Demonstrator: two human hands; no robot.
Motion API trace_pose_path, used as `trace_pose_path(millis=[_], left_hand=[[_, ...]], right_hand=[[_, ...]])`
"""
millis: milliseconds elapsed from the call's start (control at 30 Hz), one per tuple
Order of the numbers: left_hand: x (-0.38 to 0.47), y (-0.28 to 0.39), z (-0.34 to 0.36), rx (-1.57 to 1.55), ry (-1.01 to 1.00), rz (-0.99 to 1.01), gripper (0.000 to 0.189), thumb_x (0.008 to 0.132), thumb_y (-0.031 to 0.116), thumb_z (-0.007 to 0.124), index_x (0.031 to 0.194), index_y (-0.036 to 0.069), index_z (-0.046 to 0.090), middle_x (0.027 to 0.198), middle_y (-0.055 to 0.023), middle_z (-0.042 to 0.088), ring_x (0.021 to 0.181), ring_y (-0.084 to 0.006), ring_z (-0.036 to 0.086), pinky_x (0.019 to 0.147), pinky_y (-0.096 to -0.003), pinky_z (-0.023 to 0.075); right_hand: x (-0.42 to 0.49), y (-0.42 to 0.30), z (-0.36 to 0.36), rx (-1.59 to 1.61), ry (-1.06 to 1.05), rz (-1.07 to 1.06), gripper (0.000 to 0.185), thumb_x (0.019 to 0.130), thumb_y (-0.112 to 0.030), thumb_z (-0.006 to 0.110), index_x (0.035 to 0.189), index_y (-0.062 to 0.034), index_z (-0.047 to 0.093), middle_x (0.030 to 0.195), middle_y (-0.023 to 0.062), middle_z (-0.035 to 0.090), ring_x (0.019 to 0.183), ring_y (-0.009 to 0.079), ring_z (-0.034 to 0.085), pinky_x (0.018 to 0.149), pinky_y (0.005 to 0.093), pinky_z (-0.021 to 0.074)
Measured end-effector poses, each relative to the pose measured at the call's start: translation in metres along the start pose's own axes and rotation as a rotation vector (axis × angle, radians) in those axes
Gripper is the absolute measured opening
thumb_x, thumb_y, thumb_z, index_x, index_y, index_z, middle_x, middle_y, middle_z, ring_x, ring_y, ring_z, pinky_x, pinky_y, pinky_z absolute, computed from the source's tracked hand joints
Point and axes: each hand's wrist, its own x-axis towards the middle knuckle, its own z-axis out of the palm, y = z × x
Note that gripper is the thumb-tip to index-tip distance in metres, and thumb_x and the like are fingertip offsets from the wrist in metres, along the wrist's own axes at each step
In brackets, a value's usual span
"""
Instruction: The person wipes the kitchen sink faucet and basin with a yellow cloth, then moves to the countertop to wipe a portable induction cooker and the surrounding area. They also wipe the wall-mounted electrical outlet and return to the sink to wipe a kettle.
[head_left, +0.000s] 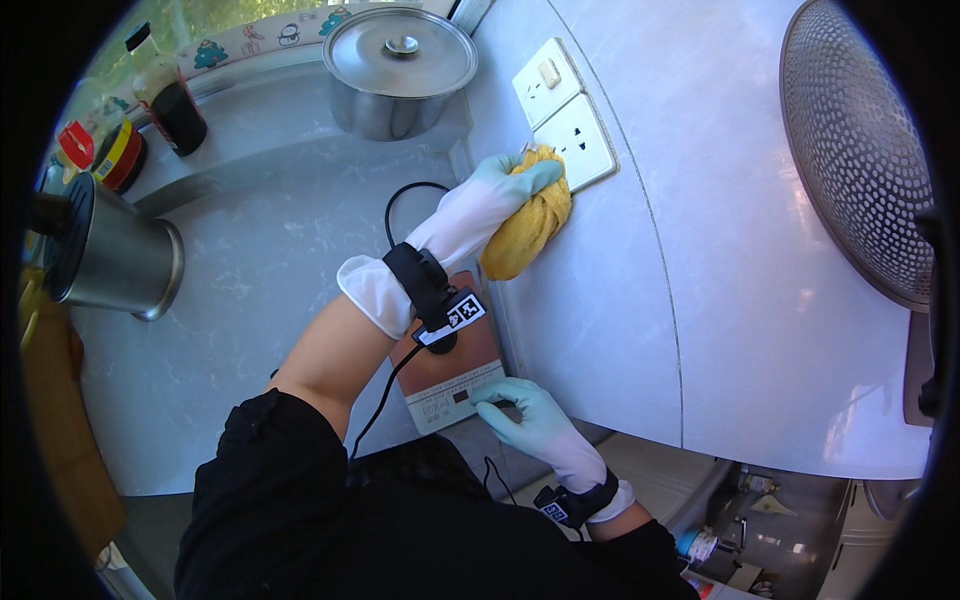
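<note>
My left hand (525, 180), in a white and pale green rubber glove, is closed on a bunched yellow cloth (529, 225). The cloth lies against the lower edge of a white wall socket plate (589, 142); a switched socket (547, 82) sits beside it. A countertop cooker with a control panel (450, 397) lies below, partly hidden by my left forearm. At the panel's right edge is my right hand (510, 409), gloved alike, thumb and forefinger bent towards each other; whether they grip the edge cannot be told. A black cable (390, 206) loops behind my left wrist.
A lidded steel pot (394, 112) stands on the back ledge, with a dark sauce bottle (172, 112) and a jar (120, 157) further left. A metal canister (124, 247) is on the counter. A perforated metal pan (859, 150) is at right. A wooden board (67, 420) lies far left.
</note>
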Motion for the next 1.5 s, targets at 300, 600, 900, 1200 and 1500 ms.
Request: trace_pose_path(millis=[300,600,900,1200,1500], left_hand=[[-0.019,-0.016,0.003,-0.306,-0.044,-0.063,0.026,0.094,0.025,0.064,0.098,0.000,0.062,0.085,-0.0079,0.069,0.069,-0.0146,0.066,0.061,-0.0276,0.0550],[-0.005,0.026,0.003,-0.167,-0.119,0.140,0.036,0.092,0.033,0.066,0.101,-0.001,0.062,0.086,-0.0053,0.066,0.068,-0.0097,0.064,0.061,-0.0217,0.0515],[0.000,0.017,-0.006,0.022,-0.125,-0.047,0.045,0.090,0.041,0.065,0.101,-0.003,0.064,0.085,-0.0067,0.067,0.070,-0.0114,0.066,0.063,-0.0244,0.0510],[0.006,-0.004,-0.001,-0.276,-0.119,-0.004,0.035,0.090,0.027,0.069,0.101,-0.006,0.062,0.087,-0.0099,0.066,0.071,-0.0162,0.067,0.062,-0.0288,0.0555],[0.001,0.004,0.002,-0.263,-0.147,0.016,0.045,0.089,0.037,0.069,0.097,-0.007,0.063,0.083,-0.0100,0.066,0.069,-0.0148,0.065,0.061,-0.0259,0.0522]], right_hand=[[0.007,-0.010,-0.002,0.013,-0.003,0.006,0.016,0.090,-0.013,0.063,0.100,-0.0023,0.070,0.095,0.0088,0.068,0.085,0.0174,0.064,0.078,0.0287,0.0508],[-0.001,0.002,-0.007,0.108,0.022,0.112,0.017,0.091,-0.012,0.061,0.102,-0.0016,0.068,0.095,0.0076,0.067,0.082,0.0137,0.062,0.074,0.0264,0.0499],[0.017,-0.006,-0.002,0.120,-0.043,0.094,0.017,0.091,-0.014,0.062,0.099,0.0000,0.068,0.091,0.0085,0.065,0.077,0.0131,0.061,0.068,0.0255,0.0503],[0.024,-0.023,0.005,0.079,-0.074,0.134,0.017,0.090,-0.014,0.062,0.099,0.0002,0.067,0.093,0.0099,0.066,0.083,0.0155,0.065,0.074,0.0280,0.0523],[0.016,-0.030,0.005,0.044,-0.037,0.070,0.017,0.090,-0.014,0.062,0.100,-0.0015,0.068,0.093,0.0083,0.065,0.080,0.0143,0.062,0.070,0.0272,0.0517]])
